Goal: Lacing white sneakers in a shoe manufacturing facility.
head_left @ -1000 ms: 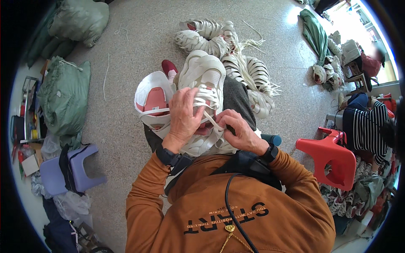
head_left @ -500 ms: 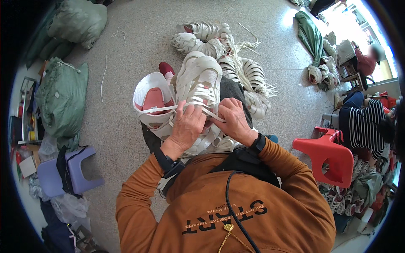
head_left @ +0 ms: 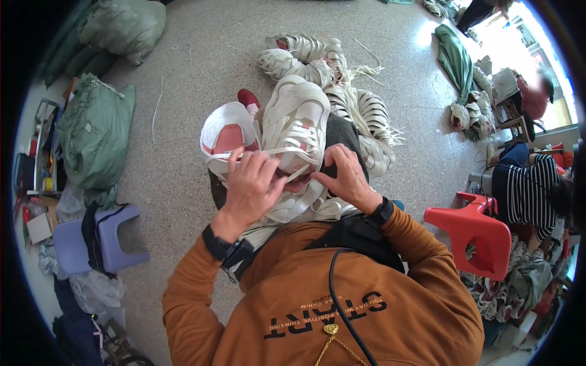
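Observation:
A white sneaker [head_left: 297,119] with grey and pink parts rests toe outward on my lap, its white shoelace [head_left: 287,150] laced across the front. My left hand [head_left: 251,184] hovers over the shoe's left side, fingers apart and slightly blurred. To the right of its opening is my right hand [head_left: 347,178], thumb and index finger apart, the other fingers curled; I see nothing held between them. Beside the sneaker, at the left, a second white shoe [head_left: 212,127] with a pink insole faces me. White straps or laces [head_left: 293,204] lie below my hands.
Bundles of white laced shoe uppers [head_left: 299,67] lie on the speckled floor ahead. A purple stool [head_left: 119,241] and green sack [head_left: 97,137] stand at left. At right are a red stool [head_left: 470,229], piled shoes [head_left: 503,299] and seated people, one in a striped top [head_left: 522,195].
My left hand has lifted and shifted left from the shoelace, its fingers spreading. My right hand has loosened its pinch on the lace. The view has shifted slightly.

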`<state>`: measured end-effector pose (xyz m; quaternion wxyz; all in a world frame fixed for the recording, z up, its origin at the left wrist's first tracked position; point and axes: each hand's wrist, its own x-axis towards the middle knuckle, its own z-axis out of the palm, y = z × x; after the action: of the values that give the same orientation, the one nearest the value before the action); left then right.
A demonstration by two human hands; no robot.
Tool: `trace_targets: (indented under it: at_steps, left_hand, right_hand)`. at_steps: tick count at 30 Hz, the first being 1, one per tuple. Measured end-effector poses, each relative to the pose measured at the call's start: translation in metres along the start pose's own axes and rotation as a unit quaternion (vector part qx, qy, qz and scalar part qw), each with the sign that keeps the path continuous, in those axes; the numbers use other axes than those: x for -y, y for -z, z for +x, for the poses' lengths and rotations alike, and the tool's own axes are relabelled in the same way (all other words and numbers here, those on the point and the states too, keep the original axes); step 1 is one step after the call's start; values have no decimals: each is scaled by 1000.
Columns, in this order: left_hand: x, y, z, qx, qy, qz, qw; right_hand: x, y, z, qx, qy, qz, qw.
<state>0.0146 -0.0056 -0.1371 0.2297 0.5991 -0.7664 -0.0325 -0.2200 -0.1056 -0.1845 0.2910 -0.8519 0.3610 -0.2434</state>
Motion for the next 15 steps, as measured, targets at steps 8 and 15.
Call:
trace_targets:
  at_steps: [8,15]
  left_hand:
    - [19,-41,33,-81,-104,108,985]
    - [-5,14,28,-110,-108,18,988]
  right_hand:
    - [8,4,1,-4,-12,128,992]
    - [23,-12,58,-104,188,30,976]
